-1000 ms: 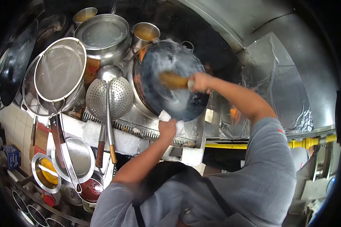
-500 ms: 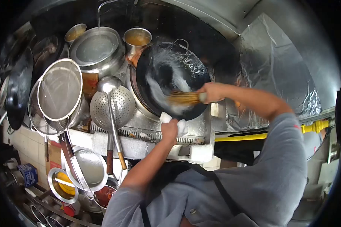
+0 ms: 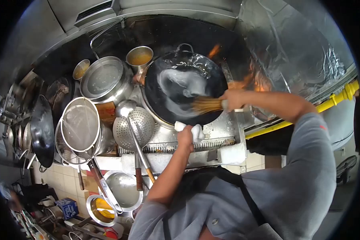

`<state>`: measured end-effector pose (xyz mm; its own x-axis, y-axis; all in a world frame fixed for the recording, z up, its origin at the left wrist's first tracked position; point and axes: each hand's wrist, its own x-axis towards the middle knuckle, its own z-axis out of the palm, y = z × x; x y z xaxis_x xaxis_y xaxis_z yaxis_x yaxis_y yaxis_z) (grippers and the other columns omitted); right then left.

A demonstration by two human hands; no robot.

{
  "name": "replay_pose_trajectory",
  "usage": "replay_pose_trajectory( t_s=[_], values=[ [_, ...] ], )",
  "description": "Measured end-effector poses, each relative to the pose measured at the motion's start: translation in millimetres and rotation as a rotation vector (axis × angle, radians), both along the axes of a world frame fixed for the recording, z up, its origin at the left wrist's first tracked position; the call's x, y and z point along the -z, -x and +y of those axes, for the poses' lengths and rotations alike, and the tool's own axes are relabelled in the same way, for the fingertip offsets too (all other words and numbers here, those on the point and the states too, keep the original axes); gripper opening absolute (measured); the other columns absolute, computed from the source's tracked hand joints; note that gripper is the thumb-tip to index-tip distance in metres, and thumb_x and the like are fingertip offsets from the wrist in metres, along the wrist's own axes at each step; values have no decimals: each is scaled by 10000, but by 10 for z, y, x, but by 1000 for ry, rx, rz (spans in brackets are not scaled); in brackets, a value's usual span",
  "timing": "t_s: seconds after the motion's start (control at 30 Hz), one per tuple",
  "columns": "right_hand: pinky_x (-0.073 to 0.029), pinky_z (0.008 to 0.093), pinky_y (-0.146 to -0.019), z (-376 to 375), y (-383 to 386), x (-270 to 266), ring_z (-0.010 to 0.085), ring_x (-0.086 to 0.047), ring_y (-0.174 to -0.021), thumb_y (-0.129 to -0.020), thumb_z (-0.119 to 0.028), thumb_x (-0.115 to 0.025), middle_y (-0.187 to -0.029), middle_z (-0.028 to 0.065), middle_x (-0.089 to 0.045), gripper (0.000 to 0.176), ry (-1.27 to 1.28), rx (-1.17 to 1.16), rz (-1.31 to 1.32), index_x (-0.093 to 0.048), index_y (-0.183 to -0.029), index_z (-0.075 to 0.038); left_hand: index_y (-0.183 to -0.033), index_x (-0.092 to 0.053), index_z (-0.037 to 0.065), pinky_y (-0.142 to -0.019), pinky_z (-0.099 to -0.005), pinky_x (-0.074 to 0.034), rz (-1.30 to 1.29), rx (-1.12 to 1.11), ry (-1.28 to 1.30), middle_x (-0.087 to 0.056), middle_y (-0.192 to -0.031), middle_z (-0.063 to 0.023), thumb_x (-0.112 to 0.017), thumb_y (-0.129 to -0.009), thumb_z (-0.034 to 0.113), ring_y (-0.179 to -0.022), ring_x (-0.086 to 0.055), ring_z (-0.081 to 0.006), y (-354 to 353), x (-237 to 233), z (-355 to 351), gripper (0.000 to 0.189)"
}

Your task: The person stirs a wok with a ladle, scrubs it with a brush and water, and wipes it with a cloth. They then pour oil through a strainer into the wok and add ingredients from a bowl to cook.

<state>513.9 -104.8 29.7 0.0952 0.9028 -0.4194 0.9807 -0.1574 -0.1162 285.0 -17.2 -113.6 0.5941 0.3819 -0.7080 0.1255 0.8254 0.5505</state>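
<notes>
A large black wok [image 3: 158, 98] sits over the burner with foamy water swirling inside it. My right hand [image 3: 235, 100] is closed round the bound end of a bamboo wok brush [image 3: 208, 105], whose bristles touch the wok's inner wall on the near right. At the near rim, my left hand [image 3: 185, 138] is closed on a folded white cloth [image 3: 197, 133] against the wok's edge; whatever handle lies under the cloth is hidden.
Flames [image 3: 260, 82] rise behind and right of the wok. To its left are a perforated skimmer [image 3: 124, 134], a ladle [image 3: 126, 107], a mesh strainer [image 3: 81, 124] and a water pot [image 3: 118, 90]. A yellow pipe [image 3: 332, 105] runs along the right.
The camera view has shifted, so the scene sits further right and lower. The brush has swept within the wok, the foam has changed shape, and flames show more strongly at the right.
</notes>
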Motion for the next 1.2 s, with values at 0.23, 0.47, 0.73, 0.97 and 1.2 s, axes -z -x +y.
replay_pose_trajectory(
  t_s=[0.23, 0.47, 0.73, 0.97, 1.2],
  values=[
    [-474, 399, -372, 1641, 190, 248, 271, -594, -452, -698, -182, -699, -787, 181, -630, 313, 88, 744, 632, -662, -977, -46, -932, -553, -26, -644, -422, -539, -10, -50, 14, -607, -811, -131, -486, -846, 162, -711, -637, -276, 24, -77, -27, 217],
    [-504, 354, -369, 613, 698, -390, 224, -620, -579, -685, -160, -718, -912, 145, -633, 679, 76, 436, 538, -507, -1330, -153, -967, -557, -27, -641, -426, -539, 0, 28, -35, -620, -835, -138, -485, -855, 186, -717, -639, -269, 41, -91, 8, 251],
    [-487, 366, -383, 1774, 219, 277, 208, -593, -560, -718, -153, -698, -800, 112, -637, 653, -451, 957, 688, -491, -1338, -141, -909, -609, -73, -549, -385, -451, 72, -145, -43, -613, -777, -123, -577, -765, 200, -629, -587, -233, 6, -202, -74, 310],
    [-521, 379, -465, 371, 451, -239, 246, -648, -623, -712, -178, -664, -829, 94, -674, 566, 175, 234, 294, -566, -1269, -205, -900, -603, -60, -614, -380, -479, 94, -77, -101, -619, -802, -123, -555, -788, 181, -680, -610, -240, 35, -136, -85, 270],
    [-538, 445, -518, 1672, -162, 130, 299, -668, -722, -692, -170, -643, -883, 127, -686, 415, -47, 626, 90, -656, -1107, -167, -911, -598, -60, -643, -359, -488, 63, -146, -75, -618, -831, -120, -562, -787, 158, -699, -610, -231, 17, -293, -105, 253]
  ],
)
